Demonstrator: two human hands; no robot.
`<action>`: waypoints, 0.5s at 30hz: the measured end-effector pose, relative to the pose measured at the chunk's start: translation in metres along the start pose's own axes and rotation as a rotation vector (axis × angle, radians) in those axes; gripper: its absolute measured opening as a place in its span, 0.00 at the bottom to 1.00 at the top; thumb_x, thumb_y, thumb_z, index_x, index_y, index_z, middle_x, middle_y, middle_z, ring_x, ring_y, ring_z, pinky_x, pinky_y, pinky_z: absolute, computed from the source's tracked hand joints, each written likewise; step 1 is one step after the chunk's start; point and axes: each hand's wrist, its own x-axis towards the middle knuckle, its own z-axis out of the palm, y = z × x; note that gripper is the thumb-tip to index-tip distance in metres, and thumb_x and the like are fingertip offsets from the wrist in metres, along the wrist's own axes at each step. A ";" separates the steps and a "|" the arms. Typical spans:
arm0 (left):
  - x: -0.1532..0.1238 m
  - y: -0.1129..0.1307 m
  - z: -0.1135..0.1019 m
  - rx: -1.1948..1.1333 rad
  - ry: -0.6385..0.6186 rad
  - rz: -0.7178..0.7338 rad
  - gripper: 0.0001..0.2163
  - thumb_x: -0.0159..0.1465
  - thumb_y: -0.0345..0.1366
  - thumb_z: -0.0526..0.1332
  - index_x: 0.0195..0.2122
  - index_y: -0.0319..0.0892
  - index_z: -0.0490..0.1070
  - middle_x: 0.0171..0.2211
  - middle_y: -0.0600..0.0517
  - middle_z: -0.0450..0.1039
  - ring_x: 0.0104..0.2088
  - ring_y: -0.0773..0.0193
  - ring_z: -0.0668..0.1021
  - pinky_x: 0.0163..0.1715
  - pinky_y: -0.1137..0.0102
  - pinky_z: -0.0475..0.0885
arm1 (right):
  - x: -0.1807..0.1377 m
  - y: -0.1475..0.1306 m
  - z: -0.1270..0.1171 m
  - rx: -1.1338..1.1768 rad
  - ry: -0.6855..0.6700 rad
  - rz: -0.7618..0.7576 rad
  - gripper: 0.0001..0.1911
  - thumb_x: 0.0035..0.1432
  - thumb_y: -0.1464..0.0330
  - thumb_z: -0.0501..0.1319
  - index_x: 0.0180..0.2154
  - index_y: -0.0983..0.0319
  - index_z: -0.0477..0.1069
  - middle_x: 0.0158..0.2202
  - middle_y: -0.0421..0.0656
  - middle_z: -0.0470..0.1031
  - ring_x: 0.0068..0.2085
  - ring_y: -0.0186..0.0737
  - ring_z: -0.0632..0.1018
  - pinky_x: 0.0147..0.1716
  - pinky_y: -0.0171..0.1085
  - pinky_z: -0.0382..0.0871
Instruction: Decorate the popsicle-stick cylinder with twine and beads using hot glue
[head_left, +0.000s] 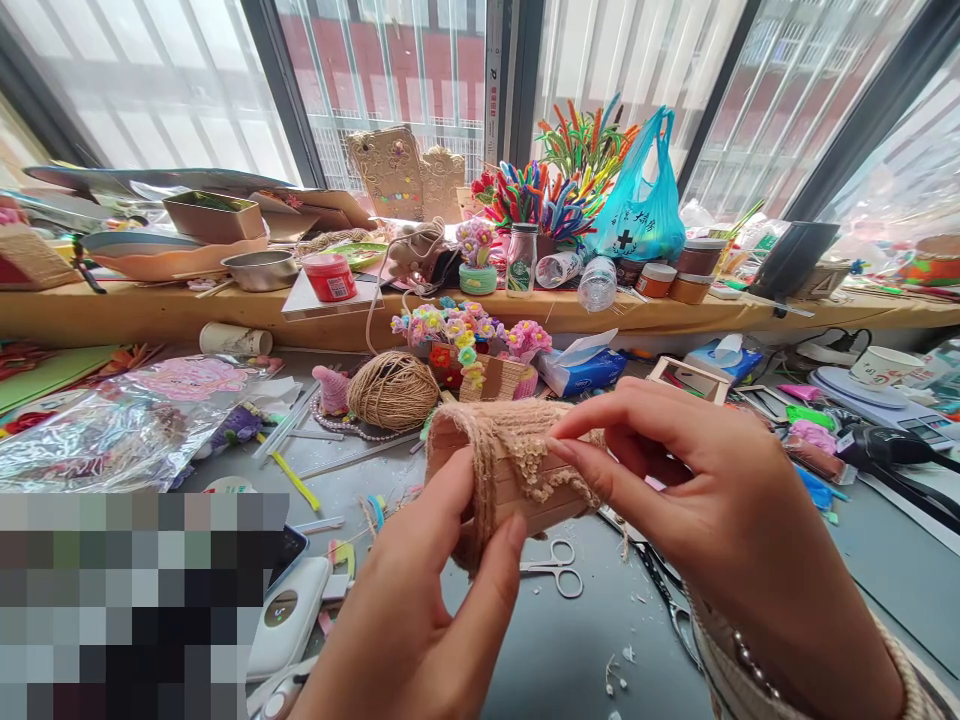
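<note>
A small cylindrical holder (pixel 559 511), its sides apparently of wooden strips partly wrapped in twine, lies tilted on its side above the table. My left hand (pixel 420 600) grips its open end, thumb outside along the twine-wrapped rim. At the other end, my right hand (pixel 675 480) pinches with thumb and forefinger at a beige lace trim (pixel 534 468) on the holder's side. The exact bit between those fingertips is hidden. Small scissors (pixel 559 568) lie on the table just below the holder. A ball of twine (pixel 394 390) sits behind it.
Crocheted flowers (pixel 465 335) and a blue tissue pack (pixel 583 365) stand behind the holder. Larger black-handled scissors (pixel 679 620) lie beside my right wrist. A white device (pixel 289 615) is at the left. The wooden ledge (pixel 300 325) carries jars, a glass bottle (pixel 521 260) and a blue plastic bag (pixel 637 215).
</note>
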 end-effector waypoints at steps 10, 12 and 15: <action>0.001 0.000 0.000 0.003 -0.003 -0.008 0.15 0.62 0.40 0.54 0.50 0.50 0.68 0.26 0.55 0.72 0.24 0.64 0.72 0.23 0.72 0.71 | 0.000 0.001 0.002 0.040 0.012 0.010 0.02 0.53 0.72 0.60 0.30 0.60 0.72 0.18 0.32 0.60 0.18 0.25 0.60 0.16 0.29 0.53; 0.001 0.001 0.000 -0.002 0.004 -0.016 0.16 0.62 0.40 0.55 0.51 0.50 0.67 0.29 0.54 0.73 0.26 0.63 0.73 0.25 0.72 0.72 | 0.000 0.001 0.003 0.035 0.010 0.012 0.03 0.53 0.72 0.60 0.30 0.60 0.72 0.18 0.33 0.60 0.18 0.25 0.60 0.17 0.29 0.53; 0.000 0.000 0.001 0.000 0.015 -0.019 0.16 0.62 0.40 0.55 0.52 0.51 0.66 0.32 0.54 0.74 0.27 0.63 0.74 0.26 0.72 0.72 | 0.000 0.001 0.003 0.034 0.004 0.015 0.03 0.54 0.72 0.60 0.30 0.60 0.72 0.17 0.32 0.60 0.17 0.25 0.60 0.17 0.29 0.54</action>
